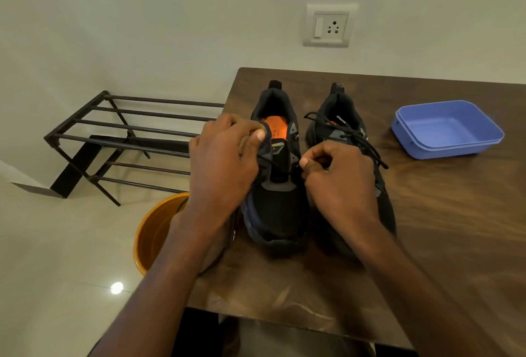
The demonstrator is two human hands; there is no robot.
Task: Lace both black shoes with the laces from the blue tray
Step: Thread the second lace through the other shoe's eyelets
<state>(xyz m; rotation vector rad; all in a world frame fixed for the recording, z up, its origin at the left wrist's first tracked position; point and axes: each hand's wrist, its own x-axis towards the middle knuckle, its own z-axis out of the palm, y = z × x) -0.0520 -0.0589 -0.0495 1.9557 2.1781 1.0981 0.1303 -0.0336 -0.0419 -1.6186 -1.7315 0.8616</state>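
A: Listing the table first: what stands on it?

B: Item one, left shoe, black, toe toward the person, orange insole showing. Item two, right shoe, black, just beside it, already laced, with loose lace ends lying on top. Item three, blue tray, well apart to the right, nothing visible inside.

A: Hands?

B: Left hand: fingers curled over the left shoe's near edge, thumb pressed at the collar, gripping it. Right hand: fingers curled, thumb and forefinger pinching the lace, which runs taut across the left shoe's tongue between both hands.

A: Off the table?

B: Orange bucket on the floor by the table's left edge; black metal rack beyond it against the wall; wall socket above the table.
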